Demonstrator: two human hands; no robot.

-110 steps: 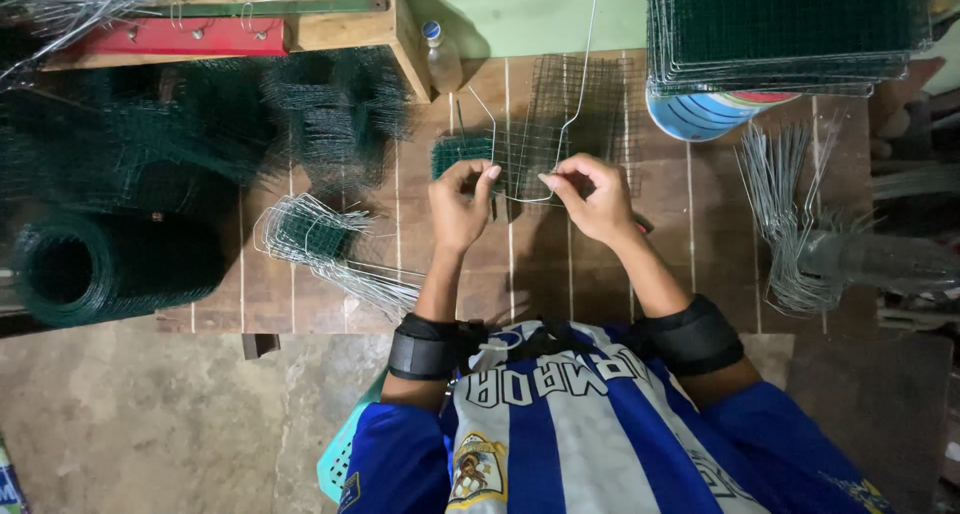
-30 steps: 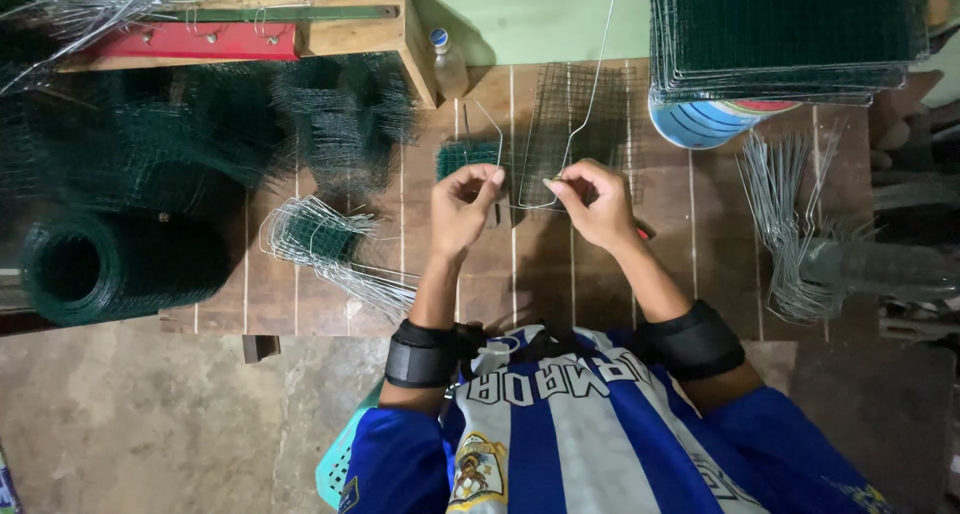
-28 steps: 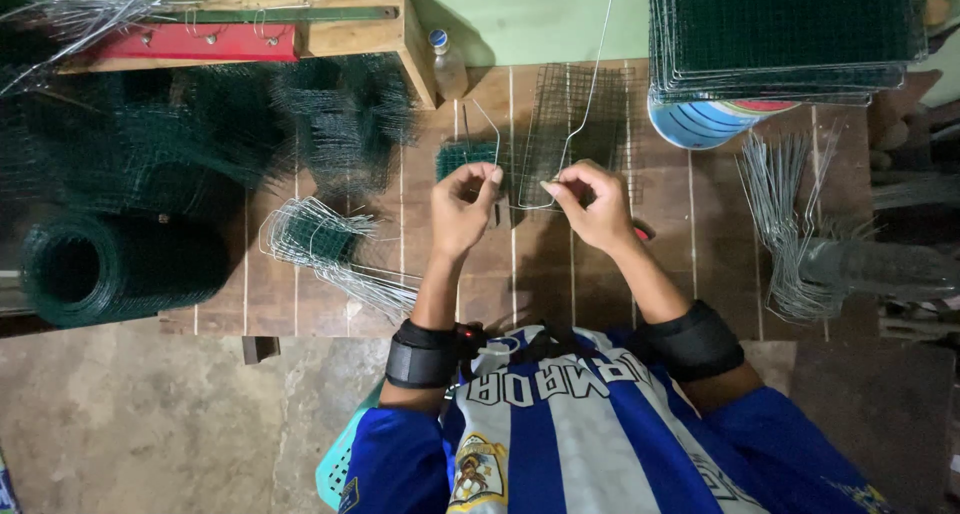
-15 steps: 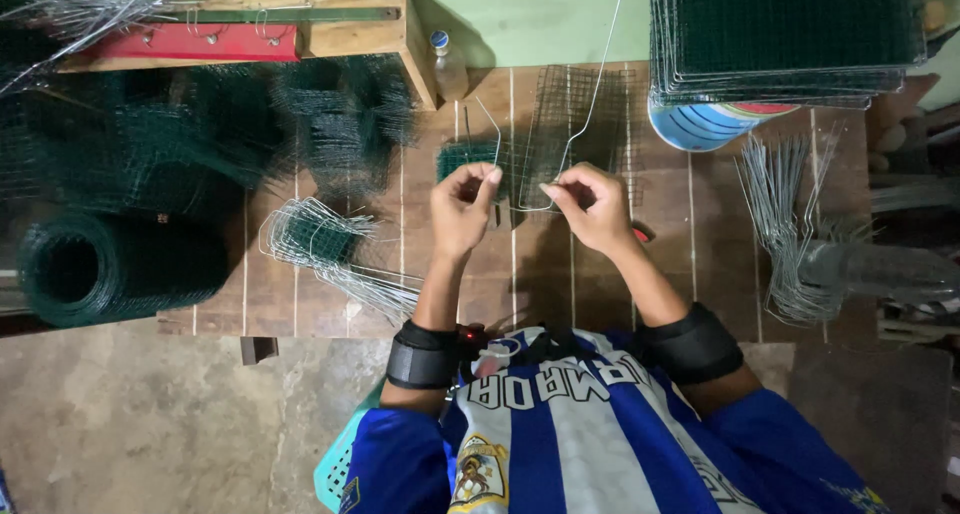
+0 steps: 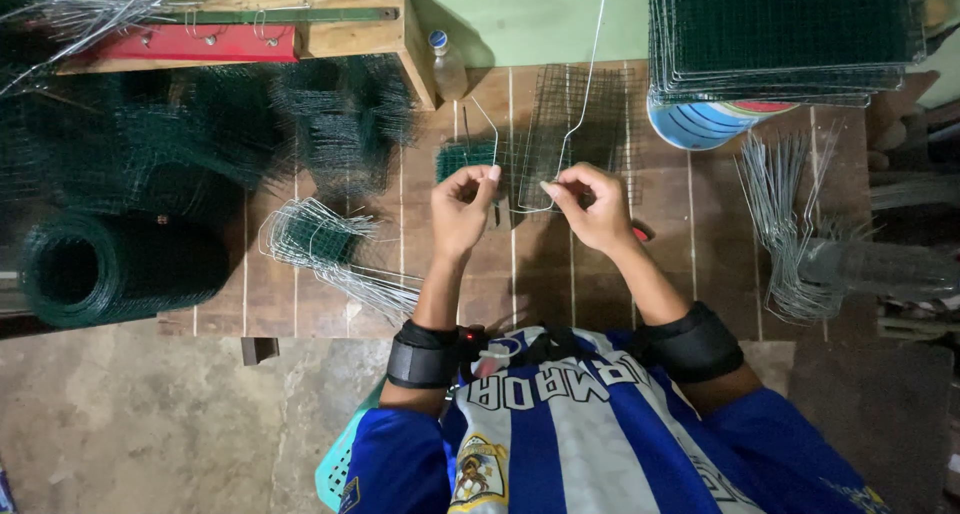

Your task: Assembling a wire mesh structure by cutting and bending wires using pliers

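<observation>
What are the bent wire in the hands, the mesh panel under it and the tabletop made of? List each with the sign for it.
Bent wire: looks like bare steel, pale grey with a dull shine, thin and holding its bends, pinched by the left hand and right hand.
Mesh panel: apparently welded wire grid with a dark green coating, probably plastic or paint.
Tabletop: unfinished wooden planks, brown, with visible grain and gaps.

Wire (image 5: pixel 583 84) — top end cut off

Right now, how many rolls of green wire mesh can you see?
1. The roll of green mesh lies on its side at the far left, beside the wooden table. More may be hidden in the dark mesh pile behind it.
</observation>
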